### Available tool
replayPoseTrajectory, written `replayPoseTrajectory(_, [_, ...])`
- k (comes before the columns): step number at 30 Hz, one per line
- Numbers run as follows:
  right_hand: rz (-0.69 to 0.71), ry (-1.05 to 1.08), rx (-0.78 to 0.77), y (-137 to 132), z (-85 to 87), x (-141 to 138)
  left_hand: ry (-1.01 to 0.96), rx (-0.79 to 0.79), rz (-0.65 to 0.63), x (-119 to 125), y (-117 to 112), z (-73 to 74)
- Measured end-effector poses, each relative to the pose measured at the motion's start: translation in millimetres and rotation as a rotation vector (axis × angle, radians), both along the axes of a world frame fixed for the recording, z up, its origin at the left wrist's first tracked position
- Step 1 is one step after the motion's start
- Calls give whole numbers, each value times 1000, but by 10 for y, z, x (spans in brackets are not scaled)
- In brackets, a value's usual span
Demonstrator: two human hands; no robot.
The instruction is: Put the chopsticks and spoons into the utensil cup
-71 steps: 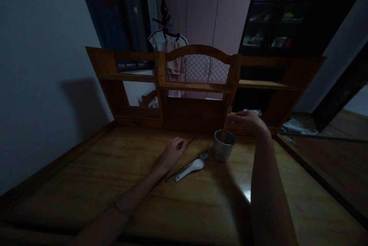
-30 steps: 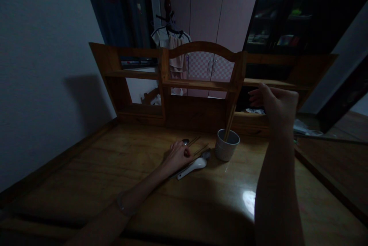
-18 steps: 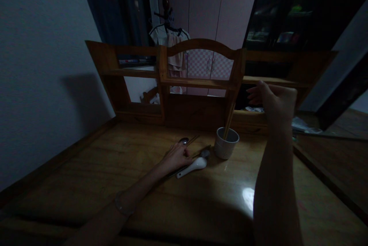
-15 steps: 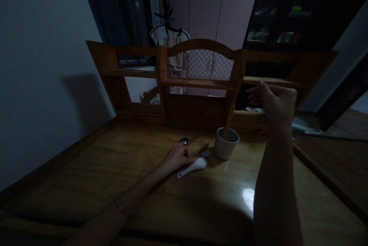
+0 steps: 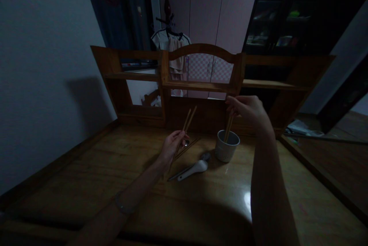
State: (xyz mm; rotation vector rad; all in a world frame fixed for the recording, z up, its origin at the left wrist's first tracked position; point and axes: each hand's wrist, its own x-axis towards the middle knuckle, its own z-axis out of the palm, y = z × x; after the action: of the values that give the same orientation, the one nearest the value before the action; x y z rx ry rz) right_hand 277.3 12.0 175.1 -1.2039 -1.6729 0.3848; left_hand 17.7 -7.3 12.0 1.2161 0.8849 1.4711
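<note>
Head view, left to right: I've got the left hand (image 5: 171, 145) closed narrow on a pair of chopsticks (image 5: 191, 118), tilted, upper ends raised off the counter (image 5: 86, 169). Shiny spoon (image 5: 186, 143) right beside those fingers, loose chopsticks (image 5: 184, 151) lying close by; I'd keep the grip snug and lift clear so neither gets dragged. Next, the white spoon (image 5: 194, 170) against the dark spoon (image 5: 205, 156); best left undisturbed, I reckon. Now the cup (image 5: 224, 153), upright, more sticks (image 5: 228, 129) leaning in it, and my right hand (image 5: 250, 109) pinching them high up. Light touch here! I'd stay in line with them: a sideways tug could tip that cup.
</note>
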Motion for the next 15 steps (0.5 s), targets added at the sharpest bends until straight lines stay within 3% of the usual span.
replayPoseTrajectory(4, [253, -109, -216, 99, -138, -265, -81, 66, 36, 13, -49, 80])
replayPoseTrajectory(10, [733, -154, -296, 19, -217, -729, 208, 179, 39, 32, -161, 155])
replayPoseTrajectory(12, [814, -124, -291, -12, -214, -804, 260, 206, 75, 37, -190, 149])
replayPoseTrajectory(15, [798, -114, -255, -18, -220, -834, 293, 226, 90, 58, -220, 114])
